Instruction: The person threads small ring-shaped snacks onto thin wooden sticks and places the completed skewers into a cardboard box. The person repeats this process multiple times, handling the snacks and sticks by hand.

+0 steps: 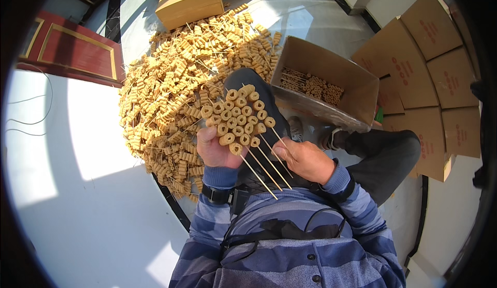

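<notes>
A bundle of skewers point(239, 118) threaded with tan, ring-shaped food pieces is held in front of my lap, the round ends facing up. My left hand point(216, 150) is closed round the bundle's lower left side; its fingers are mostly hidden beneath. Several bare wooden sticks slant out toward my lap from the bundle's lower right. My right hand point(308, 159) is closed, thumb and fingers pinched at the rightmost stick just below the bundle. Beyond my left hand lies a large heap of similar loose skewers point(171, 96) on the floor.
An open cardboard box point(357, 75) stands right of my knee, with skewers point(316, 88) packed inside. Closed cardboard boxes point(409, 70) are stacked at the far right. Another carton point(190, 3) sits behind the heap. A red panel with gold trim point(77, 49) is at the left.
</notes>
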### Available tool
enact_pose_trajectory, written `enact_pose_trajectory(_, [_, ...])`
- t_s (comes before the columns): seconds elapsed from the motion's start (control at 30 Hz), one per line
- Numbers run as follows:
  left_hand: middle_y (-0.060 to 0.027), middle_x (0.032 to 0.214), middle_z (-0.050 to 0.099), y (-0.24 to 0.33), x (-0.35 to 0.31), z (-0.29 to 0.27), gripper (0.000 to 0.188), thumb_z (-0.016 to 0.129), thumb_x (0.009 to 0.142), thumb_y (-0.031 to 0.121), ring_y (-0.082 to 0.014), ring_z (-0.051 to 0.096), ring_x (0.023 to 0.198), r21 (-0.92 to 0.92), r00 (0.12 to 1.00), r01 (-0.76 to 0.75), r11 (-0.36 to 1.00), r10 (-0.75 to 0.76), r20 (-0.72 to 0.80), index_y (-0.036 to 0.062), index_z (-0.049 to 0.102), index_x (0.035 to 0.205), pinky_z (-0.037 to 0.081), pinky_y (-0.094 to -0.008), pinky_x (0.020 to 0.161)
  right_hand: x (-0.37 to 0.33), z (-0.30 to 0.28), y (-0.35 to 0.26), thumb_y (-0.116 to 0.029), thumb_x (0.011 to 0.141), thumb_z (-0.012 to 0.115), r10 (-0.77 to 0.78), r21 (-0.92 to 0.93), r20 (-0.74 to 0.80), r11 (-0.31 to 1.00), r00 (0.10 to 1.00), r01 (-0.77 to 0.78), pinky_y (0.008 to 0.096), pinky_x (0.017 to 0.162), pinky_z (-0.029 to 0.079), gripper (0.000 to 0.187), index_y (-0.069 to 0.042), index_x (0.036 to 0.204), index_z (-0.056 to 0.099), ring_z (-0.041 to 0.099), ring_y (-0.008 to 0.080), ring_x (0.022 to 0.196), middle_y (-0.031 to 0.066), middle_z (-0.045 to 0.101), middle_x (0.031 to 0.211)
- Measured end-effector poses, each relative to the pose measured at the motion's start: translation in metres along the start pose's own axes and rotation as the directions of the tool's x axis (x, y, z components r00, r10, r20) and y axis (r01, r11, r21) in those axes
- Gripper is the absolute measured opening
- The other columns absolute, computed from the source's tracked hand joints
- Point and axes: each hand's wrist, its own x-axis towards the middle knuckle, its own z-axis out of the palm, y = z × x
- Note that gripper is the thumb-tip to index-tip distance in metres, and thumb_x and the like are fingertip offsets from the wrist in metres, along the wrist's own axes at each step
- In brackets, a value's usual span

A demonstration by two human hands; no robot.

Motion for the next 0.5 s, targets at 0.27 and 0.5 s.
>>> enact_pose_trajectory(0.27, [-0.0329, 0.155, 0.03, -0.006, -0.001, -0.002, 0.096, 0.064, 0.083, 0.048, -0.051, 0.031, 0.144, 0.029, 0.987, 0.143, 0.989, -0.145, 0.064, -0.0037, 0.026, 0.154, 0.034, -0.062, 0.115, -0.001, -0.016, -0.007, -0.033, 0.111, 0.036, 0.11, 0.401, 0.489, 0.853, 0.865, -0.335, 0.0307, 0.054, 0.046, 0.035, -0.006, 0.112, 0.059, 0.053, 0.0123, 0.053, 0.0019, 0.049, 0.059])
enact_pose_trajectory(0.5, [-0.0317, 0.149, 0.041, -0.008, -0.002, -0.008, 0.1, 0.067, 0.078, 0.051, -0.0511, 0.043, 0.135, 0.052, 0.974, 0.193, 0.98, -0.198, 0.109, -0.0039, 0.028, 0.153, 0.039, -0.0625, 0.111, 0.0, -0.014, -0.005, -0.036, 0.109, 0.043, 0.095, 0.399, 0.608, 0.822, 0.788, -0.407, 0.0304, 0.056, 0.046, 0.035, -0.005, 0.12, 0.056, 0.056, 0.0129, 0.058, 0.0064, 0.056, 0.067])
